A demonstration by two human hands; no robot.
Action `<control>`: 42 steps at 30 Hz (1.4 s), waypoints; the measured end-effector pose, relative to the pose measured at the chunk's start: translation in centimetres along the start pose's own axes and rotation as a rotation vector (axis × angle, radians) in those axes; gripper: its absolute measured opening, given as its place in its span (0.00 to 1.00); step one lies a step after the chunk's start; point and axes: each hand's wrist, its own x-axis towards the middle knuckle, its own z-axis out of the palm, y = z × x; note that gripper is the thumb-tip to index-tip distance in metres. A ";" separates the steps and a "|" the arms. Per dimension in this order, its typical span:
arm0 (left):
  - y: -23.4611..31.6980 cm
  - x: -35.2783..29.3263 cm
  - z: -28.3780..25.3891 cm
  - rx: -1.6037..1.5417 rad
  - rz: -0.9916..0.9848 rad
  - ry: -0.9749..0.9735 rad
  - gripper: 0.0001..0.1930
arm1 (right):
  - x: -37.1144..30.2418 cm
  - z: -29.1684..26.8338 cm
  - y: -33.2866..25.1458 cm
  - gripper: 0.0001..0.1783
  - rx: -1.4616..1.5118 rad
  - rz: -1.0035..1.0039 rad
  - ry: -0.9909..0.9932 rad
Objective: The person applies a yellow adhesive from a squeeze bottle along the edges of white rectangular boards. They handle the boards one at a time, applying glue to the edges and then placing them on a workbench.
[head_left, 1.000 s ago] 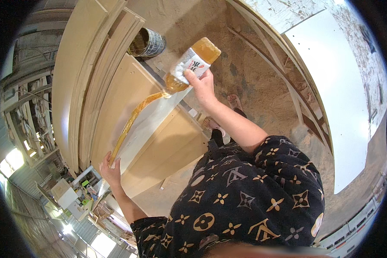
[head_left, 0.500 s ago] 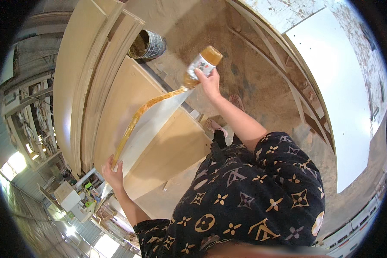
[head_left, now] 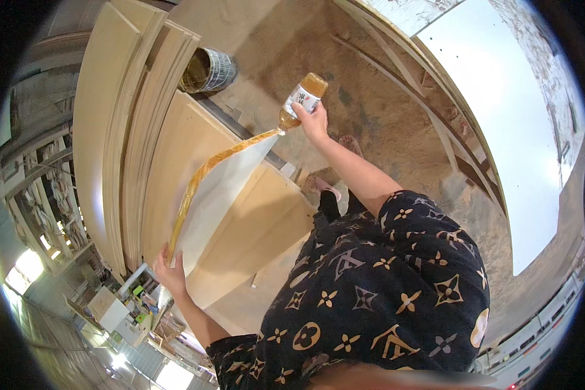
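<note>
My right hand [head_left: 315, 122] is wrapped around a squeeze bottle [head_left: 301, 99] with a white label and amber contents. The bottle is tipped, its narrow end pointing down at the far corner of a white-faced board [head_left: 231, 185]. Along the board's upper edge runs a glossy amber strip [head_left: 203, 169], curving from the bottle tip toward my left hand [head_left: 170, 268]. That hand grips the near end of the board's edge, thumb on one side and fingers on the other. Whether liquid is leaving the tip is too small to tell.
Tall wooden panels [head_left: 114, 130] lean in a stack at the left. Behind the board stands a stained bucket [head_left: 211, 69]. More tan boards [head_left: 260, 224] lie beneath the white one. At right is a large white sheet [head_left: 500, 130] on a wooden frame [head_left: 416, 91]. My feet [head_left: 325, 187] are on the dusty floor.
The view has shifted slightly, moving the surroundings left in the picture. The bottle tip has moved slightly right relative to the board, to its far corner. Both hands keep their grip.
</note>
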 end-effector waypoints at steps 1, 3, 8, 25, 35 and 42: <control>-0.2 0.0 0.0 0.006 0.002 0.000 0.24 | -0.2 0.1 -0.1 0.24 0.069 -0.099 -0.064; -0.3 -0.1 -0.1 -0.017 -0.018 -0.010 0.24 | -1.4 0.9 -0.7 0.24 0.239 -0.059 -0.188; -0.4 0.1 -0.3 0.021 -0.031 -0.047 0.25 | -3.7 2.1 -1.2 0.23 0.433 -0.172 -0.272; -0.6 0.1 -0.5 -0.012 -0.079 -0.021 0.23 | 0.6 0.1 2.4 0.24 0.098 -0.089 -0.025; -0.9 -0.4 -0.7 -0.043 -0.057 -0.030 0.23 | -1.9 1.0 0.9 0.22 0.408 -0.174 -0.181; -1.6 -0.4 -0.2 -0.061 -0.040 -0.019 0.23 | -2.4 0.1 0.8 0.24 0.393 -0.192 -0.223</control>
